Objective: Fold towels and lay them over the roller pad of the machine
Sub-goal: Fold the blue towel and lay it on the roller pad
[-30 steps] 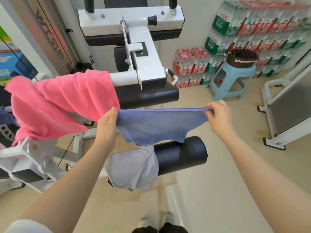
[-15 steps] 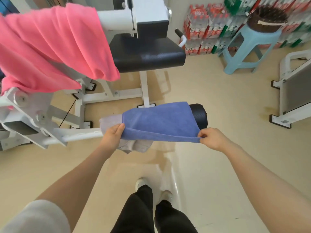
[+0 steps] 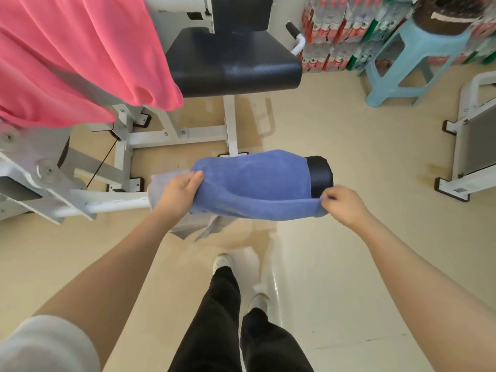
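Observation:
A folded blue towel (image 3: 257, 183) lies draped over the black roller pad (image 3: 320, 175) of the white machine, with only the pad's right end showing. My left hand (image 3: 178, 191) grips the towel's near left corner. My right hand (image 3: 345, 204) pinches its near right corner. A grey towel (image 3: 193, 224) hangs on the same roller under the blue one, showing at the left and below. A large pink towel (image 3: 80, 63) hangs over the upper arm of the machine at the top left.
The machine's black seat (image 3: 233, 65) is straight ahead and its white frame (image 3: 177, 135) stands on the beige floor. A light blue stool (image 3: 402, 57) and stacked water-bottle packs (image 3: 330, 30) are at the back right. Another white machine frame (image 3: 472, 146) stands at the right edge. My legs and shoes (image 3: 241, 304) are below.
The blue towel came down from chest height onto the roller pad and now covers the grey towel. My view tilted down and both hands keep hold of the near corners.

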The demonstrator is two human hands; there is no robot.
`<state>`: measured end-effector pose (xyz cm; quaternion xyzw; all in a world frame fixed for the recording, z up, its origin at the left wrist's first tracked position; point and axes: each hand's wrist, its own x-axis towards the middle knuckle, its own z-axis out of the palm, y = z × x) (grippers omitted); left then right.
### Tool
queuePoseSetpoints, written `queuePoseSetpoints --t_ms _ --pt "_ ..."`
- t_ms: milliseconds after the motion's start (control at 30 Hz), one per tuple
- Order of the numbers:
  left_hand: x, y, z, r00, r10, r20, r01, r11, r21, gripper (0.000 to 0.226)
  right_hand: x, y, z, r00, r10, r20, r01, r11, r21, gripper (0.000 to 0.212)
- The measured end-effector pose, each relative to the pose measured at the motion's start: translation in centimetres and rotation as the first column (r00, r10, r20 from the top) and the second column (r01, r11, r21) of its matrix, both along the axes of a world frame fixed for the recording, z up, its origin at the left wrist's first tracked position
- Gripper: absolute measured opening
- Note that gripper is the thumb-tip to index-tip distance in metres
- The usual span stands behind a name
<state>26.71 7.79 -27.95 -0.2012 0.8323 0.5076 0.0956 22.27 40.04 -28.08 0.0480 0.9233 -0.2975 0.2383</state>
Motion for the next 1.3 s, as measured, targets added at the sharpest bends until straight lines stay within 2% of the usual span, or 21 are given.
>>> queuePoseSetpoints --t_ms 100,200,267,333,433,500,567,667,733,800,900,967,1033,1100,1167,1233,1300 --pt "-3.2 -1.1 0.7 0.995 0.057 -0.084 -0.051 0.997 0.063 0.035 -2.6 -1.4 0.6 0.979 -0.205 0.006 0.198 0.940 -0.279 0.010" --pt "-6.4 -2.6 0.0 0.996 0.069 -0.054 -0.063 0.992 0.110 0.043 -5.5 -2.9 0.9 0.940 -0.342 0.021 0.325 0.871 -0.368 0.010" --pt "-8.3 -3.4 -0.7 0.998 0.054 -0.010 -0.052 0.988 0.146 0.052 -7.4 -3.8 0.6 0.922 -0.387 -0.009 0.359 0.865 -0.349 0.014" --pt "-10.1 -3.9 -1.7 0.997 0.081 0.018 -0.083 0.979 0.187 0.045 -9.4 -4.5 -0.3 0.903 -0.424 -0.065 0.384 0.868 -0.316 0.024" --pt "-11.7 -4.0 -2.8 0.982 0.171 0.076 -0.182 0.964 0.193 0.034 -11.3 -5.6 -2.2 0.842 -0.526 -0.119 0.475 0.827 -0.300 0.022" --pt "-11.9 -3.9 -3.6 0.961 0.205 0.187 -0.247 0.937 0.247 0.038 -11.5 -6.0 -3.3 0.830 -0.554 -0.072 0.516 0.809 -0.282 0.034" --pt "-11.1 -3.9 -4.1 0.922 0.187 0.338 -0.288 0.916 0.280 0.042 -10.7 -6.0 -4.1 0.830 -0.557 -0.021 0.546 0.820 -0.171 0.046" --pt "-8.8 -4.2 -4.5 0.896 0.162 0.413 -0.327 0.871 0.368 0.040 -8.2 -5.1 -5.1 0.843 -0.537 -0.037 0.534 0.843 -0.063 0.036" --pt "-7.1 -4.6 -4.7 0.906 0.133 0.401 -0.316 0.843 0.435 0.040 -6.3 -4.5 -5.4 0.870 -0.492 -0.030 0.490 0.870 -0.056 0.021" --pt "-5.4 -4.8 -4.7 0.911 0.113 0.398 -0.307 0.829 0.467 0.035 -4.6 -4.1 -5.6 0.882 -0.471 0.013 0.471 0.878 -0.087 0.016" --pt "-3.7 -4.2 -4.5 0.908 0.097 0.408 -0.280 0.865 0.417 0.030 -3.0 -4.0 -5.8 0.878 -0.477 0.049 0.479 0.867 -0.138 0.018" --pt "-3.2 -3.7 -4.7 0.920 0.102 0.379 -0.234 0.917 0.323 0.037 -2.5 -4.1 -5.9 0.867 -0.489 0.099 0.497 0.833 -0.241 0.013" --pt "-2.9 -3.3 -4.4 0.939 0.116 0.323 -0.200 0.949 0.242 0.033 -2.1 -3.9 -5.4 0.868 -0.480 0.126 0.494 0.809 -0.319 0.008" --pt "-2.7 -3.4 -4.0 0.949 0.112 0.294 -0.199 0.937 0.286 0.032 -1.6 -3.0 -4.7 0.883 -0.455 0.112 0.463 0.811 -0.357 0.019" --pt "-2.1 -3.6 -3.8 0.955 0.078 0.285 -0.157 0.952 0.264 0.035 -0.7 -2.1 -4.3 0.892 -0.433 0.133 0.451 0.823 -0.345 0.024" --pt "-1.2 -3.7 -4.1 0.950 0.022 0.311 -0.058 0.993 0.107 0.042 0.3 -1.4 -4.7 0.897 -0.387 0.215 0.435 0.859 -0.269 0.023" --pt "-0.6 -3.0 -4.1 0.946 0.007 0.326 0.003 1.000 -0.028 0.049 0.8 -1.3 -5.3 0.882 -0.321 0.345 0.402 0.894 -0.195 0.012"
